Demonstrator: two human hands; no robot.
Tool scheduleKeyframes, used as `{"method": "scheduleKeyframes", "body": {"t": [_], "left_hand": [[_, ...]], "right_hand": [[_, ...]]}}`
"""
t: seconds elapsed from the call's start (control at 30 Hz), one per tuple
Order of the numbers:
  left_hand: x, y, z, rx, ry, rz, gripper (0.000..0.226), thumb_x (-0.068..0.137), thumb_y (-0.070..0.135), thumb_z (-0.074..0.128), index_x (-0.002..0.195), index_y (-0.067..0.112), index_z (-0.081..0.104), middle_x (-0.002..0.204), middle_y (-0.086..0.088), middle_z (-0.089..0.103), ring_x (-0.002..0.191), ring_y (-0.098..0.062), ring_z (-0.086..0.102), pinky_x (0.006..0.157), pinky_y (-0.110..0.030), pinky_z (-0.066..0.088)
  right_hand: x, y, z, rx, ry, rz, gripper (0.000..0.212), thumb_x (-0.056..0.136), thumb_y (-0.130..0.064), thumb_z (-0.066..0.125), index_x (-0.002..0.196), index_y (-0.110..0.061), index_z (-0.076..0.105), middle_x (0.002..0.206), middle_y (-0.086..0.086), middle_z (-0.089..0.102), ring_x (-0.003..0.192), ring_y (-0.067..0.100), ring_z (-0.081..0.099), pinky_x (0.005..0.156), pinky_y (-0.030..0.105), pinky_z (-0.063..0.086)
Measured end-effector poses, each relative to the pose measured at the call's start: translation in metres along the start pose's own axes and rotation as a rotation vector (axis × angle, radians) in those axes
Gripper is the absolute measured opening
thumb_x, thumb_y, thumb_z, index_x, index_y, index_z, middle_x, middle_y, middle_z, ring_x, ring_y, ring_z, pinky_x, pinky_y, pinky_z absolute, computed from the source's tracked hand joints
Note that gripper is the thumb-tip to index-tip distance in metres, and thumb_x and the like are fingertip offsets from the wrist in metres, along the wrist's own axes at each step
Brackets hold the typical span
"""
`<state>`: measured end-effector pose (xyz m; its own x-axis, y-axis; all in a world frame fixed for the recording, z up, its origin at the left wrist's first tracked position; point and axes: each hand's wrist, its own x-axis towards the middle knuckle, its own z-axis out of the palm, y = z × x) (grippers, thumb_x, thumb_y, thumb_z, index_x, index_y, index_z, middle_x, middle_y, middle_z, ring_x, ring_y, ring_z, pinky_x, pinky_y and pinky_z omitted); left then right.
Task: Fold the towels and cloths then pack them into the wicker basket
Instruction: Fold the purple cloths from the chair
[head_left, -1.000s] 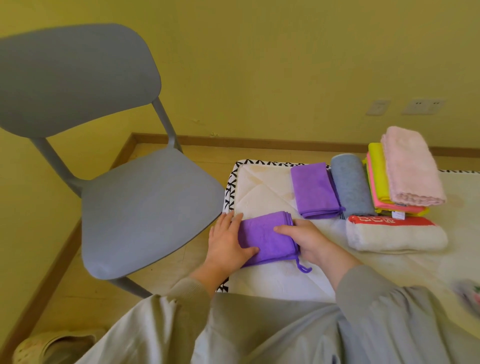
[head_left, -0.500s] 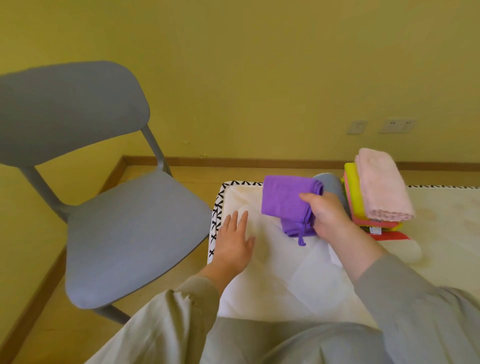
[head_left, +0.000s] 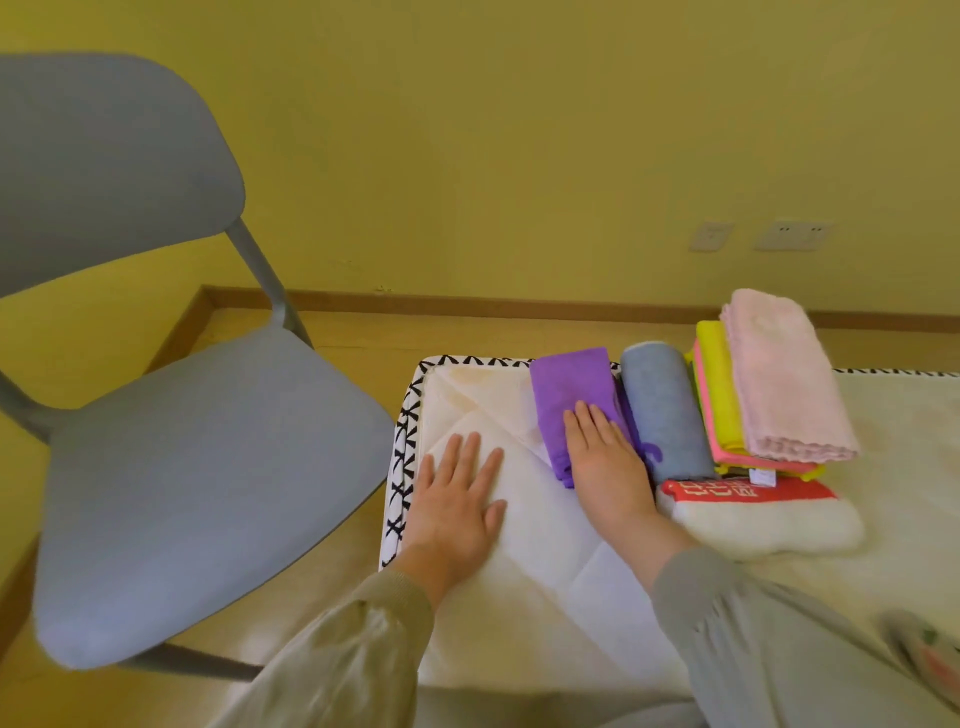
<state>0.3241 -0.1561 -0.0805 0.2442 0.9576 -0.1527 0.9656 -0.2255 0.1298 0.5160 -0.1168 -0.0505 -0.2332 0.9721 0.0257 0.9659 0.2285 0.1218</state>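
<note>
Fingers of our right hand (head_left: 597, 447) lie straight and flat on the folded purple cloth (head_left: 571, 384), pressing it and gripping nothing. This cloth sits a little right of the frame's centre, close against the grey rolled towel (head_left: 665, 410). Our left hand (head_left: 457, 499), also flat and open, rests on the bare white mat (head_left: 519, 597) near the centre and holds nothing.

We judge some risks from here. If the right hand lifts with a sideways drag, the purple folds may slide open, since the cloth looks thin and smooth. A push to the right could roll the grey towel into the stack of yellow cloth (head_left: 719, 384) and pink towel (head_left: 779, 379), which stands just behind the white towel with a red band (head_left: 753, 514), and the stack could topple. We do not see the wicker basket, so carrying many pieces to it at once may undo the folding.

The mat is quilted, with a black-and-white patterned edge, and lies on a wooden floor. A grey chair (head_left: 197, 467) fills the left of the frame. Behind are a yellow wall, a brown baseboard and wall sockets (head_left: 789, 236) at upper right.
</note>
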Motion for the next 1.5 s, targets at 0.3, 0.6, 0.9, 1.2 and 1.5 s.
{"method": "scheduleKeyframes", "body": {"t": [0.3,0.6,0.9,1.2,1.5], "left_hand": [[0.0,0.002,0.007,-0.019,0.065,0.011,0.066,0.086,0.05,-0.007,0.147,0.03,-0.018,0.151,0.0,-0.029,0.143,-0.023,-0.025,0.117,-0.045,-0.012],[-0.001,0.002,0.008,-0.03,0.074,0.004,0.068,0.084,0.05,-0.007,0.147,0.028,-0.017,0.157,-0.002,-0.02,0.142,-0.022,-0.025,0.115,-0.044,-0.014],[0.0,0.003,0.004,-0.035,0.076,0.012,0.071,0.083,0.05,-0.009,0.151,0.029,-0.011,0.155,-0.001,-0.023,0.145,-0.024,-0.021,0.116,-0.045,-0.012],[-0.004,0.003,0.009,-0.041,0.08,0.016,0.067,0.087,0.05,-0.004,0.15,0.029,-0.011,0.158,-0.003,-0.018,0.144,-0.023,-0.021,0.116,-0.045,-0.013],[0.004,-0.007,0.0,-0.168,-0.044,0.006,0.066,0.094,0.056,0.014,0.151,0.031,-0.005,0.157,0.004,-0.02,0.144,-0.016,-0.021,0.116,-0.04,-0.013]], "right_hand": [[0.021,0.01,-0.043,0.251,0.21,0.219,0.056,0.085,0.008,0.044,0.141,0.006,0.035,0.149,0.023,0.032,0.133,0.03,0.043,0.099,0.035,0.044],[0.0,0.007,-0.011,-0.051,-0.181,0.026,0.066,0.098,-0.017,0.04,0.151,-0.01,0.002,0.159,0.013,0.008,0.145,0.029,0.014,0.117,0.039,0.021],[0.016,-0.005,-0.074,0.055,0.007,0.151,0.058,0.096,-0.05,0.027,0.126,-0.008,0.055,0.144,0.013,0.041,0.125,0.031,0.041,0.101,0.04,0.035],[0.052,0.009,-0.003,0.124,-0.141,0.09,0.066,0.097,-0.049,0.024,0.152,-0.019,0.004,0.16,0.005,0.005,0.147,0.024,0.005,0.119,0.044,0.007],[0.055,0.007,-0.01,0.152,-0.144,0.085,0.067,0.097,-0.05,0.027,0.152,-0.019,0.006,0.16,0.005,0.003,0.147,0.022,0.002,0.119,0.044,0.002]]}}
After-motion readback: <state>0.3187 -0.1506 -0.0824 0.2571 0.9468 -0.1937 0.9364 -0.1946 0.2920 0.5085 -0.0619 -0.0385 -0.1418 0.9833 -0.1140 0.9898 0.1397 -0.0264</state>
